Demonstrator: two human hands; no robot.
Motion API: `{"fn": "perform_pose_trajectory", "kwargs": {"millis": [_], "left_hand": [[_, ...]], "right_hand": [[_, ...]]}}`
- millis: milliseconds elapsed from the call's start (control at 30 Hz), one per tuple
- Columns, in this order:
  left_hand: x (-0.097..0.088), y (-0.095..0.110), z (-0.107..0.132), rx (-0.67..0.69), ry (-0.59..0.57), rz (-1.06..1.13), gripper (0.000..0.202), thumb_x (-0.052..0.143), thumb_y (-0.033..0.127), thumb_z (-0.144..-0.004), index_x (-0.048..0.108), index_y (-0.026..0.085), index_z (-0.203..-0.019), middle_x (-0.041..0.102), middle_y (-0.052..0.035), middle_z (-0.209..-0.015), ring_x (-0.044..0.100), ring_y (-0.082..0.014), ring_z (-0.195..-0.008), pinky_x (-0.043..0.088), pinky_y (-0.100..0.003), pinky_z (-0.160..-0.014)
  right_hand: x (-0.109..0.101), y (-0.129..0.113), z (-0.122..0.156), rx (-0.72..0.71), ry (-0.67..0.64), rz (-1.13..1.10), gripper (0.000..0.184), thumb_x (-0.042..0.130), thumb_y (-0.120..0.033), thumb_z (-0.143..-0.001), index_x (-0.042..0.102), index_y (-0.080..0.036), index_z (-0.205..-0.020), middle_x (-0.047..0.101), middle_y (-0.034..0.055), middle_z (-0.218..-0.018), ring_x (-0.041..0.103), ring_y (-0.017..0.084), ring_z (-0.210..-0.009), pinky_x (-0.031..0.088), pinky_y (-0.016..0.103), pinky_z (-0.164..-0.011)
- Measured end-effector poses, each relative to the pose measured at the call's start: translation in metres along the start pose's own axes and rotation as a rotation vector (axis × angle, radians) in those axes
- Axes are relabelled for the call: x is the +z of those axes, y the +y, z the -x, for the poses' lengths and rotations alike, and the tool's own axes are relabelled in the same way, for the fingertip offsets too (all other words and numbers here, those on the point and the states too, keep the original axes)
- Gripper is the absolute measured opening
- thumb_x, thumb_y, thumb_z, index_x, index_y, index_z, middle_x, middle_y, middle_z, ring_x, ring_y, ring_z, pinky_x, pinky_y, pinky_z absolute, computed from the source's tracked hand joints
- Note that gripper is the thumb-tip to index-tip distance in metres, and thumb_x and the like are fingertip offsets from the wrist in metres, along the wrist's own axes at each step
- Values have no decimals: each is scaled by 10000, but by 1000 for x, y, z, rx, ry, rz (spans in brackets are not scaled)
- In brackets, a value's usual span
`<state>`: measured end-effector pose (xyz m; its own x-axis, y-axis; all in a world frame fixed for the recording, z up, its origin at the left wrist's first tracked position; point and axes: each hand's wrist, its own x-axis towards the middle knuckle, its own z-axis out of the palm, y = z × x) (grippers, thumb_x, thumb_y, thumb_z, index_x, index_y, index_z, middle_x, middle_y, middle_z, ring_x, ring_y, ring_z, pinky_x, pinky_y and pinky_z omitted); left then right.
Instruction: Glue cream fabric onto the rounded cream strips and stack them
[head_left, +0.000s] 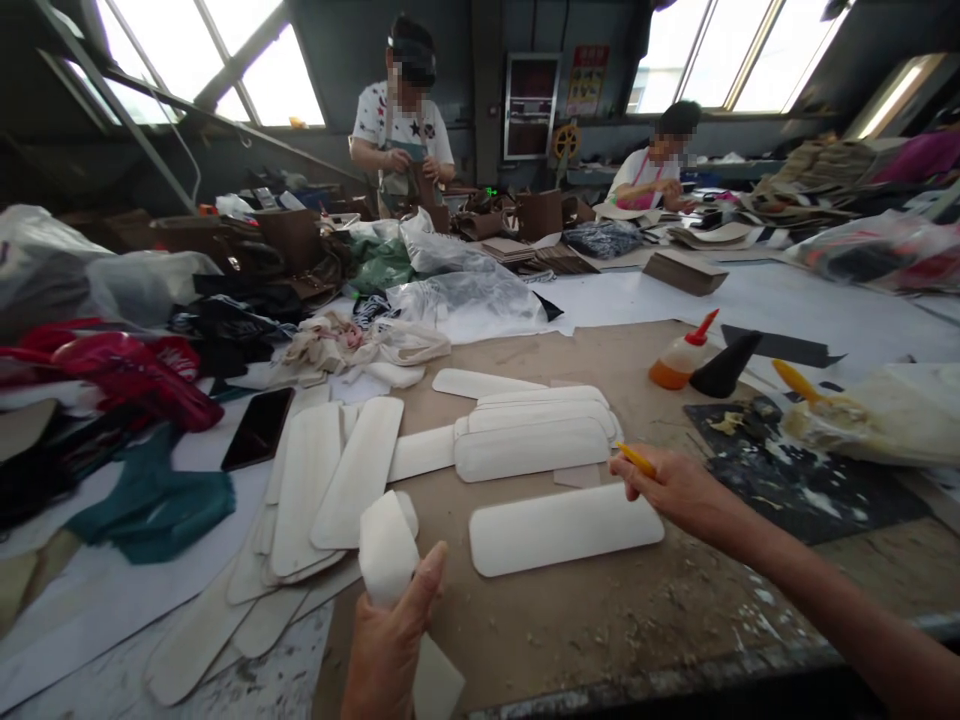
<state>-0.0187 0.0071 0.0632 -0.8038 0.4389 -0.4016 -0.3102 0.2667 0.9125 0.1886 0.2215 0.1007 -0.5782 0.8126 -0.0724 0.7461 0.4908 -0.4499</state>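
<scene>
My left hand (394,640) is closed around a few small white pieces (388,548) with angled ends, the thumb lying along their side. One pale corner sticks out below the hand. In my right hand (667,485) is a thin yellow-handled tool (636,460); its working end is too small to make out. Just below that hand a white round-cornered strip (566,532) lies flat by itself. Behind it sits an overlapping stack of similar strips (532,448). To the left of the stack, more white strips (306,490) are fanned out in a loose pile.
A glue bottle (681,358) with a red nozzle stands beside a black cone-shaped thing (725,365). Right of my hand lies a glue-smeared black sheet (817,490). A phone (259,428), teal cloth (154,500) and plastic bags occupy the left. Two people work across the table.
</scene>
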Motion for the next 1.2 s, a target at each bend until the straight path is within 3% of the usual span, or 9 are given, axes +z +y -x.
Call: {"fn": "perform_pose_trajectory", "kwargs": {"millis": [133, 233, 367, 567, 667, 800, 900, 1033, 1200], "left_hand": [[-7, -3, 8, 52, -89, -78, 564, 667, 669, -559, 676, 117, -672, 294, 67, -427, 276, -77, -426, 210, -225, -418], [-12, -11, 13, 150, -121, -193, 581, 639, 643, -624, 718, 141, -906, 359, 54, -449, 355, -94, -427, 312, -219, -424], [-12, -35, 4, 513, -232, -434, 423, 539, 524, -783, 691, 206, -1016, 694, -61, -800, 652, -210, -796, 509, -282, -751], [-7, -64, -13, 1202, -481, -803, 422, 454, 91, -763, 563, 120, -1169, 609, -162, -1178, 527, -265, -1159, 498, -402, -908], [-6, -76, -8, 1353, -400, -878, 402, 410, 41, -757, 581, 137, -1107, 530, -167, -1284, 429, -274, -1253, 476, -438, -944], [-10, -89, 2, 1538, -425, -831, 276, 415, 106, -828, 599, 136, -1032, 574, -158, -1223, 453, -253, -1230, 510, -384, -909], [-13, -85, 6, 1542, -461, -775, 225, 468, 138, -857, 584, 121, -1050, 627, -141, -1131, 488, -230, -1193, 503, -362, -924], [-15, -69, 5, 1463, -482, -770, 219, 447, 96, -867, 574, 114, -1044, 635, -140, -1108, 481, -232, -1199, 484, -393, -953], [-17, -60, -12, 1475, -531, -823, 224, 481, 84, -839, 561, 112, -1047, 636, -143, -1123, 508, -231, -1181, 485, -391, -954]], "right_hand": [[2, -6, 5, -6, 0, 94, 300, 368, -408, -849, 498, -217, -658, 560, 23, -562, 519, 171, -531, 330, 279, -560], [-1, -6, 14, -11, 16, 30, 334, 362, -445, -867, 493, -214, -664, 558, 20, -567, 516, 158, -533, 353, 278, -570], [-11, -9, 27, 42, 134, -336, 500, 352, -635, -837, 564, -196, -729, 594, 32, -591, 543, 157, -529, 423, 276, -536], [-28, 1, 40, 132, 364, -338, 643, 316, -758, -764, 631, -207, -664, 632, 77, -680, 570, 212, -631, 449, 330, -569], [-29, 15, 48, 211, 433, -366, 637, 356, -770, -739, 601, -201, -591, 580, 57, -585, 528, 180, -549, 424, 304, -512], [-17, 14, 55, 328, 479, -699, 577, 459, -739, -718, 587, -182, -644, 555, 23, -597, 445, 101, -436, 351, 232, -389], [3, -8, 55, 279, 352, -927, 493, 569, -659, -708, 580, -168, -739, 577, 15, -675, 488, 92, -477, 407, 221, -431], [42, -50, 50, 174, 97, -961, 371, 623, -518, -748, 548, -169, -851, 587, -8, -667, 555, 111, -551, 465, 233, -551], [80, -82, 43, 105, 13, -944, 276, 575, -449, -789, 534, -177, -814, 565, -19, -665, 567, 119, -553, 469, 245, -561]]}}
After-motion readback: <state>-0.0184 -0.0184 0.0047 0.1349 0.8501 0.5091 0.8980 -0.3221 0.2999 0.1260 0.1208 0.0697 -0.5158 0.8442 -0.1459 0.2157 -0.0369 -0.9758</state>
